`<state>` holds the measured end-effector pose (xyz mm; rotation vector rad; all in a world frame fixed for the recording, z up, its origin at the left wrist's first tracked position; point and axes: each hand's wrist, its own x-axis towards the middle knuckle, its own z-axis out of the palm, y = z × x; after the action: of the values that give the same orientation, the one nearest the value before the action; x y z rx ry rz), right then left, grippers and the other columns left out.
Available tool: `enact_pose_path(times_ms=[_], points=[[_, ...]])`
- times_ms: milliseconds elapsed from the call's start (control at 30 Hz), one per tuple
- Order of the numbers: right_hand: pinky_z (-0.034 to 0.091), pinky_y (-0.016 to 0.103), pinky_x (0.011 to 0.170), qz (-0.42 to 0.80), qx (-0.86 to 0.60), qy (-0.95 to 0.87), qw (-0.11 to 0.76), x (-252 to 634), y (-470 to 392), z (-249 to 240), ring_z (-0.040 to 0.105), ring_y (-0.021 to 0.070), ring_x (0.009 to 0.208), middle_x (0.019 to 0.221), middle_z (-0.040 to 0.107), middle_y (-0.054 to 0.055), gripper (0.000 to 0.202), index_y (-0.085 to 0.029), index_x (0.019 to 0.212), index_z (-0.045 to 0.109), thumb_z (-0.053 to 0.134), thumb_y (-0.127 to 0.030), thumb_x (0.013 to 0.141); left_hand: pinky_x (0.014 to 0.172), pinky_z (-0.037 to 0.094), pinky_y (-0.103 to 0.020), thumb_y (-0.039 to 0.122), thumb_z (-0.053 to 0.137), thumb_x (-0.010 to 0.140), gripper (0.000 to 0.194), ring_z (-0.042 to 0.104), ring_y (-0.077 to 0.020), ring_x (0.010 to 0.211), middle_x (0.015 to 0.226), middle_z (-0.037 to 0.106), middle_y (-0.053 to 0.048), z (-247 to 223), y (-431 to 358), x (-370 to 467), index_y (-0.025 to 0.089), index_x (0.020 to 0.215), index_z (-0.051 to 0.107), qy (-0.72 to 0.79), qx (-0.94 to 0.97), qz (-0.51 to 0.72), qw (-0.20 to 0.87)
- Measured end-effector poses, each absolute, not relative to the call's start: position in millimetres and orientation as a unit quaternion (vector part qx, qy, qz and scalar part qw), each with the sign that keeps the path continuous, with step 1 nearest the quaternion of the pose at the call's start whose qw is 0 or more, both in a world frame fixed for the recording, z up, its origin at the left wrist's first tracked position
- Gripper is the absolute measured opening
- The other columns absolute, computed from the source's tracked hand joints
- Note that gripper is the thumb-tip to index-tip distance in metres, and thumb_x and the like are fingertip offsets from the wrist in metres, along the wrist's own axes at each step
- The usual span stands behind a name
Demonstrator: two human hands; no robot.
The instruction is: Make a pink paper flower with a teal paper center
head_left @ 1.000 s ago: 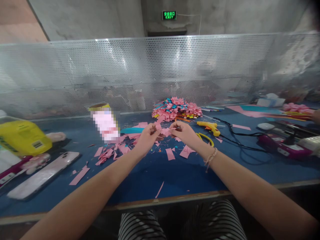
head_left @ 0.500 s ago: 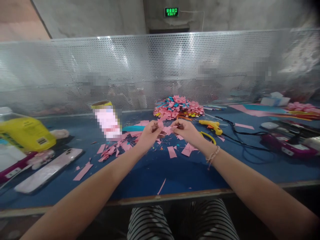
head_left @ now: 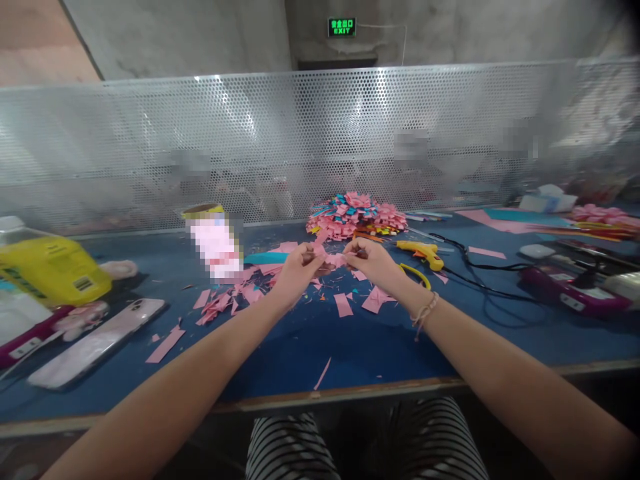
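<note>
Between my two hands, above the middle of the table, is a small piece of pink paper (head_left: pixel 334 259). My left hand (head_left: pixel 303 267) pinches its left side, and my right hand (head_left: pixel 369 262) pinches its right side; the exact shape of the paper is partly hidden by the fingers. Loose pink paper strips (head_left: pixel 343 305) lie below and around both hands. Just beyond them stands a heap of pink, blue and yellow paper flowers (head_left: pixel 354 215). To the right of my right hand rests a yellow glue gun (head_left: pixel 421 252) with a black cord.
A blurred upright phone (head_left: pixel 216 247) leans at the back left. Nearer lie another phone (head_left: pixel 100 341) and a yellow bottle (head_left: pixel 55 270). On the right are a purple power strip (head_left: pixel 575 290), coloured paper sheets (head_left: pixel 525 220) and cables. A perforated metal screen (head_left: pixel 280 147) closes the back.
Both hands stay in nearly the same place. The pink paper between them looks more crumpled or pinched together than before.
</note>
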<state>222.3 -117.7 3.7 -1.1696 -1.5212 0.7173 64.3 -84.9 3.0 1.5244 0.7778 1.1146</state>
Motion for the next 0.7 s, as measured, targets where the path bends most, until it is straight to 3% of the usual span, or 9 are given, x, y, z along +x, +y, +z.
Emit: enact_pose_path(times_ms=[700], points=[[0.044,0.028,0.059,0.312,-0.488,-0.605,0.546,220.3,-115.9,3.0,0.052,0.0092,0.055,0.063,0.048,-0.004,0.011,-0.019,0.074,0.045,0.052,-0.018,0.065,0.069,0.05,-0.03,0.027,0.061,0.067,0.026,0.062,-0.0132,0.065,0.065,0.056,0.004,2.6,-84.9,63.6,0.019,0.073,0.037,0.304,0.627,0.471,0.541]])
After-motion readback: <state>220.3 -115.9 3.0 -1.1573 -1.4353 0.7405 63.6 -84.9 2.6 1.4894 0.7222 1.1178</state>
